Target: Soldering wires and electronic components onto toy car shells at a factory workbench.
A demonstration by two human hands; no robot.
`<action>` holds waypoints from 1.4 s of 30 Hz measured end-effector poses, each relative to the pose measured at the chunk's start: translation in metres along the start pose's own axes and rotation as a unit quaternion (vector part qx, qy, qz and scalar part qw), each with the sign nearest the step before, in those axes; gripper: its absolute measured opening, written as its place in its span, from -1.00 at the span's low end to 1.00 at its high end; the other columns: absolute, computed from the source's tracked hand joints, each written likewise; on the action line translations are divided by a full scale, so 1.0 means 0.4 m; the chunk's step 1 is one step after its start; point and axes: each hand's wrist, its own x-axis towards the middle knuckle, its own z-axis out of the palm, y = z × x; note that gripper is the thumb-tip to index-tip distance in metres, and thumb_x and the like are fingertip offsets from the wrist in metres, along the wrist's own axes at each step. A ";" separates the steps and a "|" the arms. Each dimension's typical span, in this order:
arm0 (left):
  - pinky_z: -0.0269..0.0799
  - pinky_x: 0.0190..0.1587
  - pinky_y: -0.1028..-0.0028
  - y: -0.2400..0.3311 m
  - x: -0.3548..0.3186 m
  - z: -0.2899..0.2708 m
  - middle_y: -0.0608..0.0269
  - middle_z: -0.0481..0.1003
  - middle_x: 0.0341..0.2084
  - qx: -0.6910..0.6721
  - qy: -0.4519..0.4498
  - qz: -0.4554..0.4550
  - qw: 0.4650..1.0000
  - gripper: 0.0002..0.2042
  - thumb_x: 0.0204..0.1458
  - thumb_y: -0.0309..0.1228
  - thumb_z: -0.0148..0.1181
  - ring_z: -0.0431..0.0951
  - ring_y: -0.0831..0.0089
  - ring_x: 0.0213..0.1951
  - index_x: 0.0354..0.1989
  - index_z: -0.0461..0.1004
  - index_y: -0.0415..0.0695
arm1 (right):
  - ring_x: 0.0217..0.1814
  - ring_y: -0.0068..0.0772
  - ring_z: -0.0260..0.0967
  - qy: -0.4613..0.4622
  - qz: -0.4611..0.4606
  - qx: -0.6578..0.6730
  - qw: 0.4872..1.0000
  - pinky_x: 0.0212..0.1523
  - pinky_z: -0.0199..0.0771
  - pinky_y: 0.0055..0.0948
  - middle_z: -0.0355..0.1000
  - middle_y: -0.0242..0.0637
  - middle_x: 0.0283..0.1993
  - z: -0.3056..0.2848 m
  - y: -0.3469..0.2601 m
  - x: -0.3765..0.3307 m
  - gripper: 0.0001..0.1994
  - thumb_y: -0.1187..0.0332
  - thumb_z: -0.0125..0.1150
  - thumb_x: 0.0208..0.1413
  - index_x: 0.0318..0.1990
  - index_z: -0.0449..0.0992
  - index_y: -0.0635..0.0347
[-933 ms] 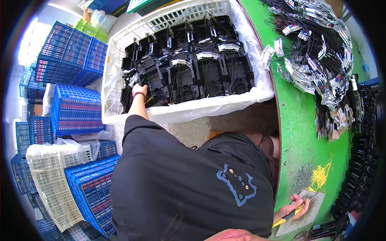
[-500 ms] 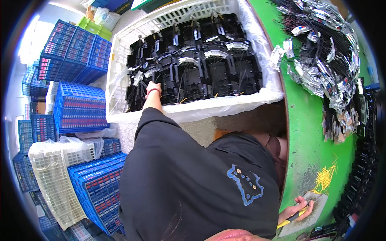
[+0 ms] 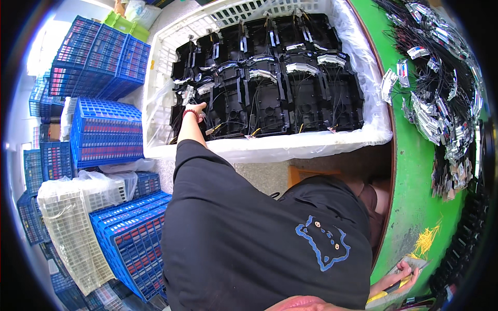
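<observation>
So my left hand (image 3: 196,110) is reaching into the white crate (image 3: 155,93), fingers on the black plastic parts (image 3: 270,88) at its near-left corner; can't tell if it's closed on one, prob. just touching. Crate looks full, packed in rows, so nothing lifted out yet, afaict. Right hand (image 3: 402,274) rests low on the green surface (image 3: 415,171), loosely curled round a yellow tool (image 3: 381,293).

A green table (image 3: 415,171) carries bundled wire harnesses (image 3: 441,98) and yellow ties (image 3: 426,241).
</observation>
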 end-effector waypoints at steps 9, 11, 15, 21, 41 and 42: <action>0.04 -0.75 0.56 0.134 -0.186 -0.049 0.40 0.19 -0.81 -0.492 -0.018 0.292 0.820 -0.88 0.04 -0.43 0.10 0.14 0.57 -0.80 -0.49 0.43 -0.19 | -0.47 -0.42 0.30 0.033 -0.005 -0.008 0.999 -0.40 0.37 -0.48 0.42 -0.17 -0.47 -0.017 -0.008 -0.034 -0.73 0.42 0.02 0.24 0.02 0.32 0.41; 0.03 -0.75 0.55 0.149 -0.229 -0.049 0.41 0.16 -0.81 -0.461 -0.015 0.366 0.808 -0.80 0.11 -0.40 -0.03 0.12 0.60 -0.79 -0.40 0.48 -0.26 | -0.47 -0.42 0.31 0.038 -0.003 -0.005 0.999 -0.40 0.37 -0.48 0.43 -0.17 -0.47 -0.019 0.004 -0.041 -0.72 0.41 0.03 0.24 0.02 0.33 0.41; 0.41 -0.32 0.37 0.135 -0.258 0.043 0.18 0.51 -0.47 -0.039 0.102 0.494 0.863 -0.79 0.05 -0.40 -0.06 0.49 0.31 -0.41 -0.28 0.53 -0.13 | -0.49 -0.38 0.34 0.050 0.002 0.052 0.997 -0.43 0.41 -0.44 0.44 -0.13 -0.47 -0.026 0.041 -0.058 -0.68 0.35 0.05 0.23 0.04 0.30 0.38; 0.33 -0.18 0.27 0.148 -0.264 0.260 0.16 0.46 -0.33 -0.035 -0.239 0.303 0.922 -0.67 0.12 -0.23 -0.05 0.46 0.26 -0.24 -0.04 0.45 -0.12 | -0.48 -0.41 0.49 0.064 -0.076 0.021 0.995 -0.44 0.50 -0.46 0.46 -0.26 -0.46 -0.079 0.068 -0.091 -0.85 0.48 0.06 0.17 -0.12 0.41 0.28; 0.44 -0.32 0.40 0.514 -1.716 0.736 0.05 0.53 -0.44 -0.012 -0.348 0.899 0.266 -0.88 -0.08 -0.63 0.19 0.56 0.22 -0.40 -0.33 0.53 -0.26 | -0.49 -0.47 0.48 0.159 0.086 0.159 0.971 -0.49 0.51 -0.52 0.44 -0.21 -0.39 -0.163 0.211 -0.159 -0.82 0.52 0.10 0.14 -0.10 0.38 0.33; 0.46 -0.29 0.38 0.535 -1.768 0.788 0.04 0.54 -0.43 -0.031 -0.327 0.906 0.267 -0.87 -0.08 -0.62 0.19 0.57 0.19 -0.39 -0.32 0.53 -0.25 | -0.47 -0.47 0.49 0.149 0.104 0.150 0.972 -0.47 0.52 -0.50 0.45 -0.20 -0.40 -0.162 0.210 -0.162 -0.80 0.53 0.12 0.11 -0.09 0.39 0.31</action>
